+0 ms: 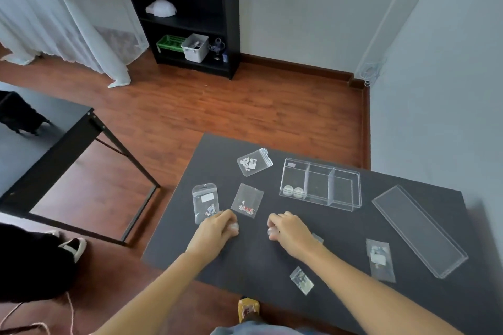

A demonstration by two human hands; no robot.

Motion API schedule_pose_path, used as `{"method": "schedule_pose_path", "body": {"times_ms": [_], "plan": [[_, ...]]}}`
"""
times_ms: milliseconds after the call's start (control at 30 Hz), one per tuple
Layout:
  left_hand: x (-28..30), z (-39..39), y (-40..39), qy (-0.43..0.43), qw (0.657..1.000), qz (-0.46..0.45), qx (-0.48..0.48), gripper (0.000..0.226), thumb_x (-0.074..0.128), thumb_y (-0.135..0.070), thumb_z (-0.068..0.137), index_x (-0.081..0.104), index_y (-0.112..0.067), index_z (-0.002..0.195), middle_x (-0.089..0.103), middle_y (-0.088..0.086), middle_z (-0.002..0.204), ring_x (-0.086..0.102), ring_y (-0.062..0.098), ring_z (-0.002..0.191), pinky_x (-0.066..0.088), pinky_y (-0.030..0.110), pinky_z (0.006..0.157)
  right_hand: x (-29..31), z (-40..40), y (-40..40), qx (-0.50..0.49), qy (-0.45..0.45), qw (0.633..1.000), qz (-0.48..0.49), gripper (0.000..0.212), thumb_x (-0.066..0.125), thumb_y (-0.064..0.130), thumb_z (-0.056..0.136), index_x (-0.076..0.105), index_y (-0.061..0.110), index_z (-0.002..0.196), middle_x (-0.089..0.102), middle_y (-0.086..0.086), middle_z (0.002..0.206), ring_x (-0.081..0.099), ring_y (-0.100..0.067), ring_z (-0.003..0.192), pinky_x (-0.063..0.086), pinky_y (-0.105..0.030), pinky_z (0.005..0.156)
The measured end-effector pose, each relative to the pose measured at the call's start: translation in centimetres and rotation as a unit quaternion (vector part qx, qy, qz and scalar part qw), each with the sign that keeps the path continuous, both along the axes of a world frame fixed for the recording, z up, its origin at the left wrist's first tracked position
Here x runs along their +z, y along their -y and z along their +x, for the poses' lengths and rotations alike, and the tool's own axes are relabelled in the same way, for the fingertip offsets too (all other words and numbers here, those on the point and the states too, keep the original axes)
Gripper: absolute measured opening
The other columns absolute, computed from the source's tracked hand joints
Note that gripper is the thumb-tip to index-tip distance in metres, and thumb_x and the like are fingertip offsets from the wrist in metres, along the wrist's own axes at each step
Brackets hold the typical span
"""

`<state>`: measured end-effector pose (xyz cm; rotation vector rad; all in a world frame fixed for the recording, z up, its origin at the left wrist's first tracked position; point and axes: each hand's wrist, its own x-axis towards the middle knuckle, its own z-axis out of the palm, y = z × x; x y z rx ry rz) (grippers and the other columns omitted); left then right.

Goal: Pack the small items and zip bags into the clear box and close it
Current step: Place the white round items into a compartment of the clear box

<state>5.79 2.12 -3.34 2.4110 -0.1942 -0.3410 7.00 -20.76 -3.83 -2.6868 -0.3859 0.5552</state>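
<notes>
A clear three-compartment box [321, 185] stands open on the dark table [250, 261]; two small round jars [293, 191] lie in its left compartment. Its clear lid [419, 230] rests apart, to the right. Several zip bags lie around: one at the back [254, 162], one with a white label [205, 202], one with red bits [247, 201], and two at the front right [380, 260] [301, 280]. My left hand [217, 228] and my right hand [288, 228] are each closed on a small clear round jar, low over the table in front of the box.
The table's left edge drops to a wooden floor. A second black table [40, 144] stands to the left, a black shelf unit [190, 8] at the back, a grey wall close on the right. Someone's shoe [74, 246] shows at the left.
</notes>
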Motion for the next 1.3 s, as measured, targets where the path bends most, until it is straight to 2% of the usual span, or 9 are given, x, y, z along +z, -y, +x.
{"method": "schedule_pose_path", "body": {"times_ms": [100,167,300,467,600,733,867,1067,1300], "plan": [[1.7,3.5,2.2,0.031,0.999,-0.031,-0.021,0.012,0.059,-0.023,0.094,0.059,-0.012,0.091,0.065,-0.003,0.087,0.058,0.017,0.076,0.048,0.031,0.072,1.1,-0.2,1.1,-0.082,-0.025,0.991,0.105,0.013,0.05,0.006,0.092,0.06,0.005,0.099,0.067,-0.008,0.084,0.05,-0.018,0.076,0.048,-0.036,0.071],[2.7,6.1,4.4,0.059,0.996,-0.058,-0.041,0.01,0.06,-0.02,0.093,0.061,-0.01,0.092,0.067,-0.001,0.087,0.059,0.019,0.077,0.049,0.031,0.074,2.0,-0.1,2.4,-0.142,-0.031,0.976,0.162,0.014,0.051,0.0,0.092,0.062,0.005,0.098,0.062,-0.006,0.077,0.051,-0.014,0.068,0.049,-0.03,0.066],[4.2,10.4,9.1,0.071,0.99,-0.08,-0.087,0.007,0.06,-0.014,0.092,0.064,-0.008,0.094,0.064,0.006,0.094,0.06,0.022,0.084,0.05,0.033,0.079,3.5,1.7,6.0,-0.211,0.068,0.957,0.186,0.009,0.064,0.009,0.09,0.067,0.008,0.099,0.073,-0.006,0.089,0.067,-0.018,0.085,0.053,-0.031,0.082],[3.4,13.6,13.5,0.059,0.991,0.026,-0.114,0.012,0.056,-0.015,0.091,0.065,-0.01,0.097,0.066,0.006,0.099,0.058,0.027,0.097,0.047,0.035,0.08,4.6,4.9,9.2,-0.253,0.114,0.942,0.189,0.01,0.072,0.013,0.085,0.071,0.007,0.092,0.072,-0.007,0.09,0.066,-0.017,0.081,0.052,-0.024,0.078],[1.6,14.8,15.0,0.072,0.976,0.149,-0.144,0.021,0.057,-0.012,0.089,0.068,-0.019,0.106,0.071,0.004,0.102,0.05,0.024,0.11,0.039,0.036,0.095,4.6,6.5,10.4,-0.267,0.122,0.937,0.191,0.012,0.073,0.013,0.085,0.072,0.005,0.093,0.071,-0.01,0.092,0.065,-0.018,0.082,0.051,-0.024,0.08],[0.6,15.1,15.7,0.065,0.97,0.18,-0.153,0.018,0.059,-0.017,0.088,0.069,-0.024,0.102,0.069,-0.001,0.101,0.045,0.019,0.112,0.029,0.033,0.094,4.2,7.6,10.7,-0.275,0.118,0.934,0.195,0.015,0.073,0.013,0.084,0.073,0.005,0.097,0.073,-0.01,0.095,0.063,-0.014,0.083,0.05,-0.024,0.082],[0.2,15.3,15.9,0.077,0.958,0.22,-0.165,0.017,0.058,-0.018,0.09,0.069,-0.027,0.1,0.067,-0.002,0.096,0.045,0.019,0.112,0.027,0.034,0.095,3.7,8.2,10.7,-0.268,0.111,0.938,0.189,0.016,0.072,0.014,0.085,0.073,0.005,0.098,0.074,-0.009,0.095,0.062,-0.011,0.081,0.048,-0.021,0.08],[0.0,15.4,16.3,0.075,0.948,0.262,-0.167,0.024,0.056,-0.014,0.092,0.07,-0.028,0.105,0.065,0.002,0.098,0.042,0.02,0.115,0.025,0.036,0.095,3.1,9.0,10.7,-0.269,0.094,0.94,0.186,0.014,0.072,0.015,0.086,0.073,0.007,0.097,0.074,-0.008,0.095,0.062,-0.013,0.08,0.051,-0.026,0.082],[-0.5,15.3,16.7,0.085,0.931,0.315,-0.164,0.029,0.06,-0.012,0.09,0.069,-0.031,0.11,0.064,0.003,0.099,0.038,0.023,0.12,0.02,0.044,0.108,2.7,9.7,10.3,-0.266,0.091,0.943,0.18,0.013,0.07,0.017,0.087,0.072,0.008,0.096,0.073,-0.008,0.095,0.066,-0.019,0.086,0.054,-0.033,0.084]]}}
